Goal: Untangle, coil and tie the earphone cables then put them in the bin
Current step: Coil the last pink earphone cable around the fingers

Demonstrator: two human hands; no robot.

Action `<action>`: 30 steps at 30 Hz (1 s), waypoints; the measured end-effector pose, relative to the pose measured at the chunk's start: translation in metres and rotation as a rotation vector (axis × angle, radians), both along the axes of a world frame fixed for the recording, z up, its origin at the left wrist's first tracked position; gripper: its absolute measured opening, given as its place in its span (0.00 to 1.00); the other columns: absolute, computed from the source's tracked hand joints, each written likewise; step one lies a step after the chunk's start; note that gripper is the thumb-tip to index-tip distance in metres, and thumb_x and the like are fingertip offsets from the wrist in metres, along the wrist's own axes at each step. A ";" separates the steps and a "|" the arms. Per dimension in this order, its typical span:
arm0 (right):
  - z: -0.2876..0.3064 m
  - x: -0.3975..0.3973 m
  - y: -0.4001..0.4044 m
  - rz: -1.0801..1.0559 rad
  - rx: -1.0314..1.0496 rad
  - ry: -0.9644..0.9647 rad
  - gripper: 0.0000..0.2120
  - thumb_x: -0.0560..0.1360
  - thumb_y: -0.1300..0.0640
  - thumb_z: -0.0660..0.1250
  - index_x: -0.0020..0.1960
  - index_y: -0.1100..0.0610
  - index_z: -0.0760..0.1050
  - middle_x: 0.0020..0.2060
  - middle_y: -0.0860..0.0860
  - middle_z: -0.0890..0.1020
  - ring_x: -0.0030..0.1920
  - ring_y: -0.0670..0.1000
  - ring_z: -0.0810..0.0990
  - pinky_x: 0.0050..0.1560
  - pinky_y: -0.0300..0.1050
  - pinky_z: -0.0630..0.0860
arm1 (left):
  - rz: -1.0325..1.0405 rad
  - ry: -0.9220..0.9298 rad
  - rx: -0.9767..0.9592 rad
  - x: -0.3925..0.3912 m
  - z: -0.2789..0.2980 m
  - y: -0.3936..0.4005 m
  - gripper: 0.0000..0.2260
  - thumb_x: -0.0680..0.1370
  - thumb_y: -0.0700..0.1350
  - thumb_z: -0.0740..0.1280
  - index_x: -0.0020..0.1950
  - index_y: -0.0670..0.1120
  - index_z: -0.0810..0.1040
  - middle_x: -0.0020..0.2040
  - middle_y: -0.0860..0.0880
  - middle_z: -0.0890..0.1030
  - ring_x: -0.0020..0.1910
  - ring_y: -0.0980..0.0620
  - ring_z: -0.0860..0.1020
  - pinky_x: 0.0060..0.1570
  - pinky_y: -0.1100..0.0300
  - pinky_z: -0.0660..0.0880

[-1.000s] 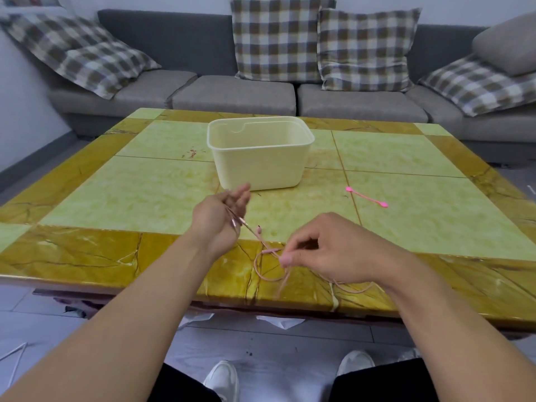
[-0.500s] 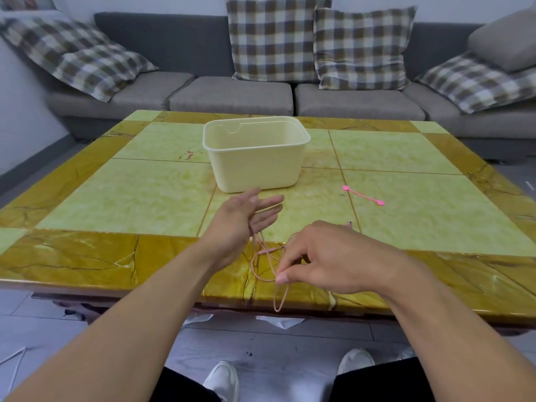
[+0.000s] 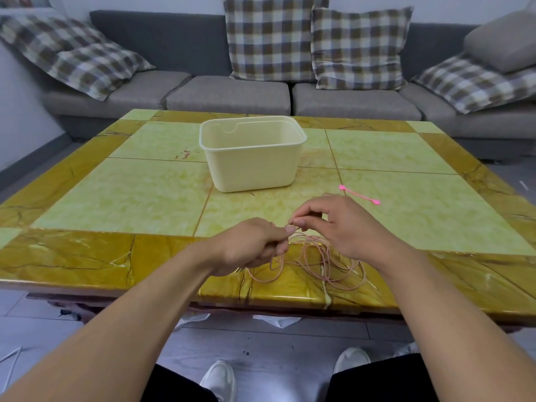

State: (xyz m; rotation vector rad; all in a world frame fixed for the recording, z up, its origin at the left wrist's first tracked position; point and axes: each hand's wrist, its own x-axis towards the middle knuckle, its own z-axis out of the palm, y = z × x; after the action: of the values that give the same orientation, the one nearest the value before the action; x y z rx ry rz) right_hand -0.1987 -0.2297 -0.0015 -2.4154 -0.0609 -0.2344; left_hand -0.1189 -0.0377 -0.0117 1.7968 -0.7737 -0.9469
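A thin pink earphone cable lies in loose loops on the near amber border of the table. My left hand is closed around a bunch of its strands. My right hand pinches the cable between thumb and forefinger, right beside the left fingertips. A cream plastic bin stands open and upright behind the hands at the table's middle; I see nothing inside it from here. A pink cable tie lies flat to the right of the bin.
The green and amber marble table has its front edge just below the cable loops. A grey sofa with checked cushions runs behind it. My knees and white shoes are below the table edge.
My left hand has closed from spread fingers onto the cable. My right hand moved up and right to meet it. The cable loops now lie spread on the table to the right.
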 end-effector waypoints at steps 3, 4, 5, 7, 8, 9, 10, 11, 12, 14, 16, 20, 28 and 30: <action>-0.009 0.005 -0.003 0.001 -0.111 0.072 0.07 0.79 0.54 0.70 0.52 0.45 0.85 0.42 0.38 0.83 0.47 0.38 0.77 0.48 0.37 0.72 | 0.114 -0.234 0.139 0.001 -0.014 0.001 0.21 0.84 0.58 0.61 0.36 0.53 0.85 0.23 0.55 0.67 0.31 0.46 0.75 0.48 0.47 0.78; -0.013 0.007 -0.005 -0.013 -0.151 0.079 0.07 0.79 0.54 0.70 0.53 0.43 0.85 0.42 0.38 0.82 0.47 0.38 0.77 0.49 0.38 0.72 | 0.129 -0.247 0.155 0.001 -0.016 0.001 0.22 0.83 0.58 0.61 0.34 0.56 0.85 0.25 0.55 0.69 0.37 0.44 0.80 0.59 0.43 0.77; -0.016 0.008 -0.006 -0.031 -0.187 0.075 0.08 0.80 0.54 0.69 0.54 0.43 0.85 0.42 0.37 0.82 0.46 0.37 0.76 0.49 0.38 0.72 | 0.140 -0.249 0.166 -0.001 -0.014 0.002 0.22 0.83 0.58 0.61 0.34 0.57 0.85 0.26 0.54 0.69 0.37 0.44 0.79 0.62 0.42 0.75; -0.020 0.012 -0.005 -0.071 -0.201 0.042 0.10 0.81 0.55 0.68 0.57 0.43 0.85 0.40 0.36 0.80 0.44 0.36 0.75 0.45 0.34 0.69 | 0.139 -0.232 0.140 -0.002 -0.006 0.003 0.20 0.84 0.54 0.61 0.42 0.49 0.88 0.24 0.55 0.64 0.27 0.52 0.69 0.53 0.52 0.77; -0.021 0.013 -0.004 -0.083 -0.163 0.028 0.11 0.81 0.56 0.68 0.59 0.44 0.84 0.39 0.36 0.79 0.43 0.35 0.75 0.44 0.32 0.67 | 0.083 -0.223 0.121 -0.003 0.001 0.003 0.19 0.85 0.51 0.61 0.45 0.44 0.87 0.25 0.56 0.62 0.24 0.56 0.64 0.42 0.58 0.74; -0.023 0.014 -0.001 -0.081 -0.108 0.021 0.13 0.81 0.57 0.67 0.60 0.44 0.84 0.39 0.36 0.79 0.43 0.35 0.77 0.43 0.32 0.68 | 0.008 -0.148 0.083 -0.006 0.006 0.004 0.19 0.85 0.48 0.60 0.45 0.40 0.85 0.25 0.56 0.62 0.23 0.57 0.60 0.32 0.60 0.67; -0.024 0.015 0.004 -0.061 -0.054 0.014 0.14 0.81 0.58 0.66 0.62 0.43 0.83 0.39 0.37 0.80 0.44 0.36 0.79 0.44 0.34 0.70 | -0.045 0.028 0.016 -0.008 0.010 0.005 0.20 0.84 0.47 0.59 0.40 0.39 0.83 0.24 0.55 0.60 0.22 0.57 0.57 0.26 0.60 0.59; -0.025 0.015 0.009 -0.031 -0.018 0.014 0.14 0.82 0.58 0.66 0.62 0.43 0.83 0.40 0.39 0.81 0.45 0.39 0.80 0.46 0.37 0.73 | -0.063 0.217 -0.061 -0.010 0.013 0.005 0.22 0.84 0.48 0.59 0.35 0.41 0.80 0.23 0.54 0.58 0.21 0.56 0.55 0.25 0.60 0.53; -0.026 0.015 0.014 -0.008 -0.015 0.018 0.14 0.82 0.58 0.66 0.60 0.42 0.83 0.40 0.40 0.82 0.46 0.42 0.81 0.48 0.39 0.74 | -0.052 0.309 -0.114 -0.011 0.013 0.004 0.23 0.83 0.49 0.58 0.32 0.42 0.78 0.22 0.53 0.57 0.21 0.55 0.53 0.25 0.60 0.51; -0.029 0.016 0.018 -0.008 -0.107 0.044 0.14 0.82 0.59 0.65 0.52 0.41 0.84 0.41 0.44 0.83 0.46 0.47 0.81 0.47 0.44 0.74 | 0.074 0.131 -0.075 -0.013 0.014 0.002 0.24 0.84 0.47 0.58 0.31 0.43 0.81 0.22 0.51 0.58 0.22 0.52 0.54 0.26 0.59 0.52; -0.033 0.017 0.018 -0.070 -0.240 0.119 0.15 0.82 0.59 0.64 0.55 0.41 0.84 0.45 0.46 0.85 0.48 0.49 0.80 0.48 0.45 0.72 | 0.222 -0.249 0.041 -0.013 0.013 0.003 0.22 0.85 0.49 0.60 0.38 0.45 0.86 0.23 0.53 0.62 0.20 0.55 0.59 0.26 0.60 0.57; -0.033 0.015 0.013 -0.177 0.014 0.135 0.14 0.82 0.55 0.66 0.64 0.41 0.81 0.44 0.42 0.86 0.49 0.50 0.84 0.54 0.49 0.80 | 0.288 -0.371 0.199 -0.002 0.002 0.008 0.22 0.84 0.52 0.60 0.40 0.46 0.87 0.22 0.54 0.63 0.20 0.55 0.61 0.26 0.60 0.61; -0.012 0.005 0.009 -0.135 0.835 0.027 0.10 0.80 0.68 0.66 0.55 0.57 0.82 0.39 0.56 0.84 0.44 0.53 0.85 0.49 0.45 0.83 | 0.255 -0.058 0.133 0.007 -0.004 0.014 0.23 0.85 0.53 0.59 0.32 0.45 0.71 0.27 0.46 0.66 0.24 0.49 0.63 0.25 0.59 0.60; -0.010 0.005 0.009 -0.136 0.897 0.054 0.10 0.81 0.69 0.65 0.55 0.59 0.81 0.38 0.55 0.81 0.37 0.50 0.82 0.38 0.41 0.80 | 0.083 0.412 -0.103 0.006 -0.002 0.015 0.22 0.84 0.52 0.58 0.31 0.47 0.66 0.26 0.51 0.57 0.23 0.54 0.54 0.25 0.61 0.51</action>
State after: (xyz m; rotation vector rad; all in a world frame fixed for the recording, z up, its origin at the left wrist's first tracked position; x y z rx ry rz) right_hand -0.1934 -0.2208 -0.0119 -1.5299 0.1959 -0.2002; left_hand -0.1132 -0.0226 -0.0136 1.4658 -0.4738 -1.1516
